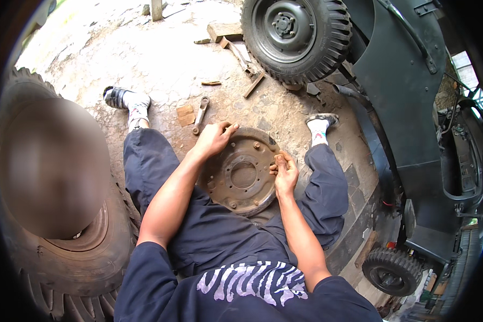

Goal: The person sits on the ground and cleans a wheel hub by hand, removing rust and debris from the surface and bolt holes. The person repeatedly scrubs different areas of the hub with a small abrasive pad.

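A person in dark clothes sits low on the dirty floor, legs spread around a round, rust-brown brake backing plate. The left hand lies at the plate's upper-left rim; I can't tell whether it grips or only rests there. The right hand curls at the right rim, thumb and fingers drawn together; whether they pinch anything small is unclear. The plate is already off any axle, and its brown face looks uncleaned to me; how much is left to do I can't judge. The plate's back is hidden, its lower edge hard to make out. A metal link rod lies just beyond. At left, a blurred oval covers part of a large tyre.
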